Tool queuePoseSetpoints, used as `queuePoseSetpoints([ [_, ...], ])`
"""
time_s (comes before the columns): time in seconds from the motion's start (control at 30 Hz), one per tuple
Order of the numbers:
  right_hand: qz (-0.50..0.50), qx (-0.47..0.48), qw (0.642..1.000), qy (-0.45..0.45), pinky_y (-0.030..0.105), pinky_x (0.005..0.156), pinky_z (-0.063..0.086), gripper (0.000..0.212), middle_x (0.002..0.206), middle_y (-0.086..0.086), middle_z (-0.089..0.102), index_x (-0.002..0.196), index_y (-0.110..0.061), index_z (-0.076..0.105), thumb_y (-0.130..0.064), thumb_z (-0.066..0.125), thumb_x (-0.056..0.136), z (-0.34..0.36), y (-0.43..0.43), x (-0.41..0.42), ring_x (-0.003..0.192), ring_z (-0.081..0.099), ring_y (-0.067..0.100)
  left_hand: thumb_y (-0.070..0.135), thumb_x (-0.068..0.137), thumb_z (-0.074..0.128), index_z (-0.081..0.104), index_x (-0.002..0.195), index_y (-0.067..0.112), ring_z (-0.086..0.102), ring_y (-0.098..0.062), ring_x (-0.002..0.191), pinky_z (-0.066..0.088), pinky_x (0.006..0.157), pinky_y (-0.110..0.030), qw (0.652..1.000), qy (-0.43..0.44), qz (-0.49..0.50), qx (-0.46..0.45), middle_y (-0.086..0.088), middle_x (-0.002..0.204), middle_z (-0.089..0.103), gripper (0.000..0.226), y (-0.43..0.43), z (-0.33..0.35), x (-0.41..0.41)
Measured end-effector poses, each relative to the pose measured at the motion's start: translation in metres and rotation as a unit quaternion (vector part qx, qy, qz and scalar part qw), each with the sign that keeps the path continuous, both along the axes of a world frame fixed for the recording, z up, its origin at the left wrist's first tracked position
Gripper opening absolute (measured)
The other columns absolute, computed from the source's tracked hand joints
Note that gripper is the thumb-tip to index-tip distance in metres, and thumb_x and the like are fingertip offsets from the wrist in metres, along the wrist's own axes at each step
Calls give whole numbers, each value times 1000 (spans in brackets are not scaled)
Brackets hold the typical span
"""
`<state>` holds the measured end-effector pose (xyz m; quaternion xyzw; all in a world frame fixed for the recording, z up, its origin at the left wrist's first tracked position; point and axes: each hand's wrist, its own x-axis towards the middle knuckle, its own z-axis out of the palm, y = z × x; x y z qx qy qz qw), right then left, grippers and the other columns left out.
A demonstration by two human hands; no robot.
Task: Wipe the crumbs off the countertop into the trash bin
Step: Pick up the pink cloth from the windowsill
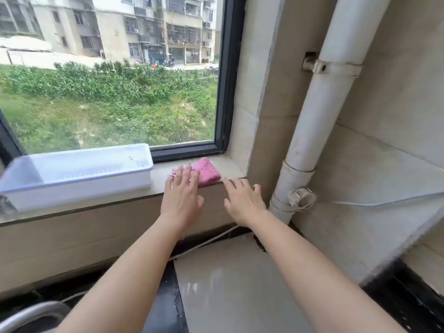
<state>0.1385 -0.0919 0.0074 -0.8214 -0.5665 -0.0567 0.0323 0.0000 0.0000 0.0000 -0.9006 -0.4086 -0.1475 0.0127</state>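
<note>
A folded pink cloth (207, 171) lies on the beige window sill (158, 182), near the sill's right end. My left hand (181, 193) reaches over the sill with straight, spread fingers, and its fingertips overlap the cloth's left part. My right hand (242, 199) is stretched out beside it, fingers straight, its fingertips at the sill's front edge just below the cloth's right corner. Neither hand grips anything. The countertop (230, 284) is a pale glossy slab below my forearms. No trash bin is in view.
A white plastic tray (77, 171) stands on the sill left of the cloth. A white drain pipe (317, 131) with a valve runs down the corner on the right. A thin white cable (206, 241) crosses behind the counter. A metal rim (28, 313) shows at bottom left.
</note>
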Motion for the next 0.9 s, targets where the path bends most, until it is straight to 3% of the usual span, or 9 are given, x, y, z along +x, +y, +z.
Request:
queuePoseSetpoints([
  [0.13, 14, 42, 999, 1, 50, 105, 27, 64, 150, 6, 34, 152, -30, 18, -17, 46, 96, -8, 40, 12, 137, 28, 24, 30, 87, 47, 22, 150, 19, 9, -21, 148, 7, 117, -45, 998, 0, -55, 20, 1, 159, 20, 68, 33, -16, 3],
  [0.27, 50, 78, 996, 13, 43, 101, 29, 50, 143, 4, 45, 144, -33, 41, -16, 47, 97, -14, 60, 24, 133, 37, 23, 30, 95, 46, 39, 144, 23, 28, -16, 143, 14, 115, -43, 995, -33, -87, 44, 7, 151, 38, 49, 48, -28, -1],
  [0.4, 88, 153, 984, 19, 38, 94, 33, 34, 126, 3, 60, 127, -24, 62, -16, 46, 98, -13, 56, 25, 120, 49, 24, 27, 96, 52, 61, 126, 19, 50, -23, 128, 26, 111, -46, 985, -137, -100, 39, 1, 133, 59, 32, 46, -26, -2],
  [0.53, 77, 212, 967, 115, 36, 85, 38, 16, 101, 2, 61, 95, -12, 63, -19, 49, 92, 8, 26, 19, 99, 51, 20, 23, 93, 58, 68, 111, 13, 57, -24, 112, 42, 96, -38, 959, -251, -128, -12, -3, 114, 69, 23, 24, -4, 0],
  [0.6, 35, 242, 944, 222, 31, 71, 38, 16, 80, -3, 53, 74, -13, 53, -22, 52, 87, 19, -1, 18, 80, 47, 14, 21, 91, 59, 69, 93, 14, 58, -16, 84, 42, 71, -28, 938, -301, -153, -80, 1, 86, 70, 12, -1, 8, 2],
  [0.67, -21, 268, 898, 348, 28, 61, 36, 23, 68, -6, 50, 67, -9, 52, -23, 56, 85, 27, -31, 18, 67, 45, 10, 23, 89, 58, 59, 69, 17, 44, -6, 57, 32, 54, -23, 909, -338, -163, -180, 9, 57, 53, 20, -27, 13, 5],
  [0.73, -82, 286, 846, 442, 27, 60, 36, 25, 64, -7, 53, 68, -4, 59, -21, 60, 86, 31, -68, 17, 64, 46, 9, 25, 87, 58, 52, 62, 10, 34, -5, 51, 27, 49, -22, 875, -355, -163, -284, 10, 53, 41, 30, -61, 12, 11],
  [0.8, -130, 294, 800, 507, 29, 63, 36, 24, 72, 1, 55, 78, 5, 64, -17, 61, 88, 29, -105, 15, 72, 48, 13, 25, 89, 57, 49, 64, 1, 31, -7, 53, 25, 48, -23, 847, -351, -166, -363, 4, 59, 37, 35, -97, 5, 18],
  [0.9, -180, 272, 757, 566, 29, 71, 41, 13, 89, 9, 60, 95, -2, 65, -13, 63, 89, 19, -175, 10, 83, 53, 18, 23, 92, 56, 49, 62, 7, 32, -7, 51, 27, 46, -21, 788, -340, -173, -484, 5, 59, 37, 35, -158, -11, 27],
])
